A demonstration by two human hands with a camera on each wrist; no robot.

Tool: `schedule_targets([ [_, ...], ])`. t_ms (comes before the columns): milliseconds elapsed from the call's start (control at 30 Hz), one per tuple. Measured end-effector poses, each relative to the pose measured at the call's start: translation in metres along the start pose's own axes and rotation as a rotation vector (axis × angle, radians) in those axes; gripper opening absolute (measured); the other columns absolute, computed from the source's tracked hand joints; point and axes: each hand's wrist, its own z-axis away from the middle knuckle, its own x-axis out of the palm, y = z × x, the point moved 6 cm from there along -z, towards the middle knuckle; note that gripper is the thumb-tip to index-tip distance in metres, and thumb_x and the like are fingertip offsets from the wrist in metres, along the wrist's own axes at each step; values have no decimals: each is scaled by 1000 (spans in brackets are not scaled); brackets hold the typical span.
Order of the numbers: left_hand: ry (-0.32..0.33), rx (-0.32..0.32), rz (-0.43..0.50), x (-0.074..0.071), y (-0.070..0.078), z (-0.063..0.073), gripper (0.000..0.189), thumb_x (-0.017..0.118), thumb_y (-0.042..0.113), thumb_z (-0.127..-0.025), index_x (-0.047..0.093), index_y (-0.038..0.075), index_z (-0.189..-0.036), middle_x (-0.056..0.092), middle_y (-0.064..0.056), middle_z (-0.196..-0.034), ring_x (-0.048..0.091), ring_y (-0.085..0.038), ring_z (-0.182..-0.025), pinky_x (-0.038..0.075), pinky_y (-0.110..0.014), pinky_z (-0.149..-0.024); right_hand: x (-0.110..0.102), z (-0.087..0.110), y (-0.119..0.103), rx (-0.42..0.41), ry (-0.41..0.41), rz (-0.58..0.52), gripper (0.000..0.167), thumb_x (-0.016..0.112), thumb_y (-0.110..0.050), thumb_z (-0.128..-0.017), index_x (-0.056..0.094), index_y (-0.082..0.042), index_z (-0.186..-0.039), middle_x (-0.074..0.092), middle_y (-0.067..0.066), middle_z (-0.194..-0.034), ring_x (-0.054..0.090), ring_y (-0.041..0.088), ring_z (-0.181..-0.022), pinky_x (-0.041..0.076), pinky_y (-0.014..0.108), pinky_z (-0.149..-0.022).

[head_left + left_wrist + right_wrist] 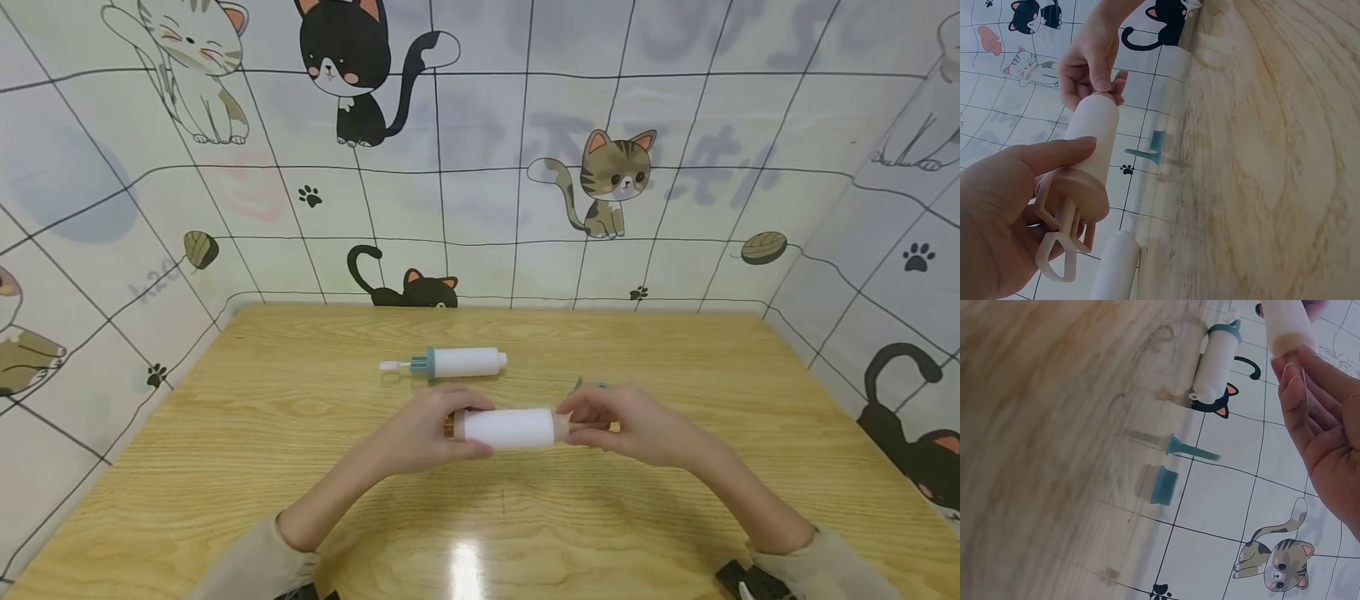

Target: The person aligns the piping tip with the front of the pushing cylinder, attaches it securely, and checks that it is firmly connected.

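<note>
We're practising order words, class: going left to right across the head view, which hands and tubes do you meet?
Left hand → held white tube → right hand. Left out: the teal-collared tube, whose left-to-right span overlaps the left hand's.

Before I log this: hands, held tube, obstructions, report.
Left hand grips peach-trimmed tube; right hand pinches its opposite end. Teal-collared tube beyond; no blockage seen.

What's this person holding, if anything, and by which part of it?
The beige-ended tube: the left hand grips its white body near the flange; the right hand pinches the opposite end.
</note>
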Motion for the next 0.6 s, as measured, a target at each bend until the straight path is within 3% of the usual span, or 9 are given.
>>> schedule_targets([
  [167, -17, -20, -10, 2, -5, 1, 39, 87, 23, -81, 71, 8, -114, 70, -2, -114, 62, -15, -100, 53, -28, -80, 1, 2, 6, 85, -35, 44, 13, 69, -14, -97, 70, -6, -107, 71, -5, -87, 65, 12, -70, 55, 26, -60],
  [333, -41, -31, -24, 5, -9, 1, 38, 87, 24, -81, 72, 9, -113, 70, -1, -113, 62, -14, -100, 52, -29, -82, 1, 6, 10, 94, -57, 44, 4, 68, -11, -98, 71, -9, -98, 67, -5, -77, 61, 10, -63, 53, 25, -55],
  [600, -134, -62, -26, 18, -16, -3, 34, 85, 22, -83, 73, 8, -111, 72, 1, -107, 61, -11, -94, 51, -29, -83, 8, 11, 21, 152, -135, 58, 6, 67, -14, -99, 71, -10, -98, 67, -5, -80, 60, 5, -66, 54, 24, -59],
])
